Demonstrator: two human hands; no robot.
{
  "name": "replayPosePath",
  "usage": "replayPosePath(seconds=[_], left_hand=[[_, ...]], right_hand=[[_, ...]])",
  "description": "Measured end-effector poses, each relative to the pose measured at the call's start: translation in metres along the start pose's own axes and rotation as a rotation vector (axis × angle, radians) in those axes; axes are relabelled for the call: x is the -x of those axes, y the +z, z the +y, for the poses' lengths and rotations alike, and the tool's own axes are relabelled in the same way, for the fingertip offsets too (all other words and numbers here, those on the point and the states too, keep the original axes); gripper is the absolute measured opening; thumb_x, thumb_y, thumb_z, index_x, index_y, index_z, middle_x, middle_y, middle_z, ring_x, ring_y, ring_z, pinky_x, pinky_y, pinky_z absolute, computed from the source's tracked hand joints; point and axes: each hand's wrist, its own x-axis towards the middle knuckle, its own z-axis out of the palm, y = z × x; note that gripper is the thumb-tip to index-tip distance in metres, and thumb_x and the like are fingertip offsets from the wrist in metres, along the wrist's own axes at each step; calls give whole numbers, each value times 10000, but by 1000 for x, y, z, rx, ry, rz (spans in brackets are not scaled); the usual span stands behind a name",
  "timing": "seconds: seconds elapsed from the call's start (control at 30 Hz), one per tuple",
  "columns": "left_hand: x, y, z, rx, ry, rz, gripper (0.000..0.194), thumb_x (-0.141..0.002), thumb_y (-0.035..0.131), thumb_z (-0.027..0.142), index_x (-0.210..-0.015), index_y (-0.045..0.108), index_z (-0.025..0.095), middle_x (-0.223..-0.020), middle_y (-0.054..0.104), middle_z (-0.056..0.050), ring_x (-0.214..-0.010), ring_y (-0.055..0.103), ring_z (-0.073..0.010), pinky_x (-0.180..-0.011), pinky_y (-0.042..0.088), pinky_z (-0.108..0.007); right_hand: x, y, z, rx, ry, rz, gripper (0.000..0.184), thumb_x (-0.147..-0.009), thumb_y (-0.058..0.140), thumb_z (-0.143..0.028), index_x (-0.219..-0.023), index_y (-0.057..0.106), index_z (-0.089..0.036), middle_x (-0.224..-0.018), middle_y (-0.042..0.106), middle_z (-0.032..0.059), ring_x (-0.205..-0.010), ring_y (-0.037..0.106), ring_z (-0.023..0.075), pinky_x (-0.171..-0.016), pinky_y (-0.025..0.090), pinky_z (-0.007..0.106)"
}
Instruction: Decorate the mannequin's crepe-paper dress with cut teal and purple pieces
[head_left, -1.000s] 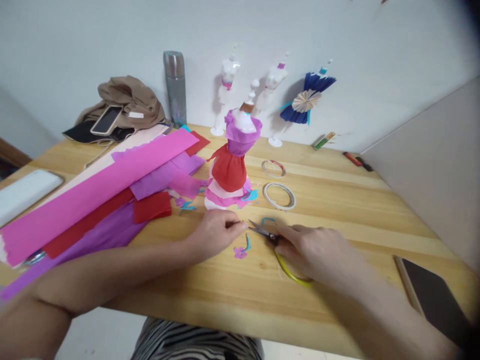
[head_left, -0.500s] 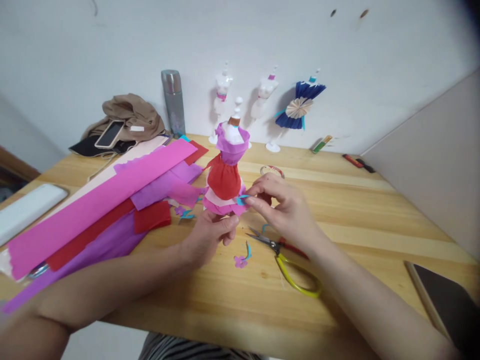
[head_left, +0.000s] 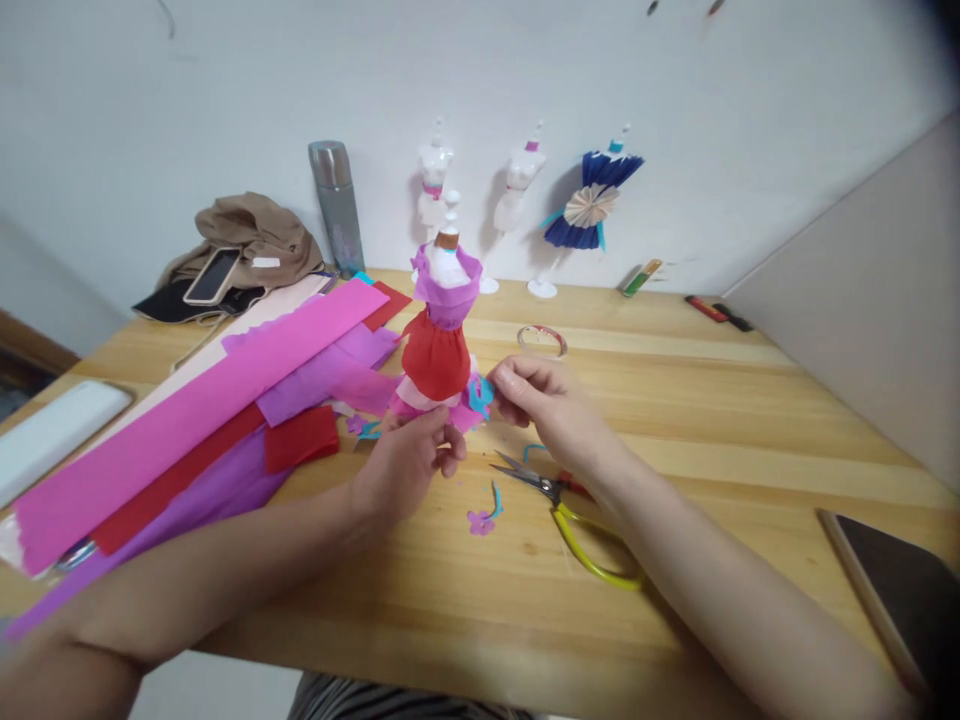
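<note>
In front of me stands a small white mannequin in a crepe paper dress with a purple top, red overskirt and pink hem. My left hand is closed on the lower part of the mannequin, under the skirt; its exact hold is partly hidden. At the skirt's right side is a blue paper piece, and my right hand pinches its edge. Scissors with a yellow and a red handle lie partly open below my right forearm. A purple paper flower with a blue stem lies near them.
Crepe paper strips cover the table's left side. Behind stand a grey flask, two bare mannequins and one in a blue dress. A wire ring, a glue stick and a dark phone-like device lie rightward.
The mannequin has shifted slightly left in view and turned. More of the blue piece now shows against the skirt. My right hand has turned, its fingertips still at that piece.
</note>
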Motion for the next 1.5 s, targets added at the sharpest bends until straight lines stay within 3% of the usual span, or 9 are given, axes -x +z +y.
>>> replayPosePath(seconds=[0.23, 0.5, 0.67, 0.9, 1.17, 1.3, 1.5], left_hand=[[-1, -4, 4, -17, 3, -15, 252, -700, 790, 315, -748, 579, 187, -679, 594, 7, -618, 594, -124, -505, 409, -223], [0, 0, 3, -20, 11, -47, 271, -650, 809, 306, -764, 607, 167, -671, 609, 11, -571, 580, -114, -450, 377, -214], [0, 2, 2, -33, 43, -33, 308, -614, 822, 314, -757, 587, 175, -629, 601, 24, -523, 568, -111, -416, 352, -207], [1, 4, 0, -79, 74, -47, 342, -606, 843, 339, -779, 597, 176, -630, 605, 19, -528, 567, -112, -420, 363, -205], [-1, 4, -1, -33, 92, -24, 595, -579, 936, 593, -838, 590, 185, -661, 594, 32, -509, 577, -119, -385, 342, -212], [0, 5, 1, -48, 87, 22, 572, -584, 955, 555, -825, 600, 177, -652, 595, 32, -504, 559, -101, -405, 328, -206], [0, 7, 1, -79, 98, 60, 492, -565, 968, 457, -738, 606, 173, -566, 567, 50, -457, 511, -71, -414, 312, -187]], right_hand=[[1, 3, -3, 43, -36, 18, 469, -791, 724, -666, -681, 555, -242, -569, 491, -35, -517, 409, 122, -518, 328, 299], [3, 16, 5, 249, -153, 219, 374, -711, 809, -458, -794, 511, -248, -667, 478, -58, -573, 395, 123, -558, 308, 290], [2, 20, 9, 277, -128, 185, 339, -749, 776, -451, -834, 515, -252, -669, 468, -62, -596, 426, 137, -583, 330, 296], [0, 25, 9, 137, -93, 185, 406, -728, 817, -511, -866, 540, -247, -730, 530, -41, -628, 487, 146, -591, 386, 304], [1, 22, -1, -149, 84, 21, 438, -691, 828, -582, -774, 570, -239, -622, 518, -53, -565, 446, 131, -556, 351, 292], [2, 19, -6, -192, 140, 6, 463, -683, 829, -618, -715, 580, -230, -596, 499, -51, -533, 391, 113, -520, 296, 281], [3, 20, -6, -190, 121, -2, 468, -638, 902, -580, -713, 611, -220, -583, 521, -60, -534, 412, 104, -539, 333, 281]])
